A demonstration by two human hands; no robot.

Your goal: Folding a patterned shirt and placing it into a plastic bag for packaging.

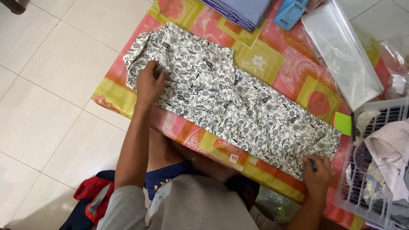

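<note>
A white garment with a dark floral print (230, 100) lies spread flat on a table covered by a pink, orange and yellow patterned cloth (277, 59). My left hand (149, 83) rests on the garment's left end, fingers pinching the fabric. At the garment's lower right corner, near the table's front edge, my right hand (317, 172) presses down and grips the cloth.
A white plastic basket (385, 113) with mixed clothes stands at the right edge. A clear plastic bag (343, 51) lies at the back right, beside a folded blue fabric (245, 10) and a blue object (289, 12). Tiled floor (51, 85) lies to the left.
</note>
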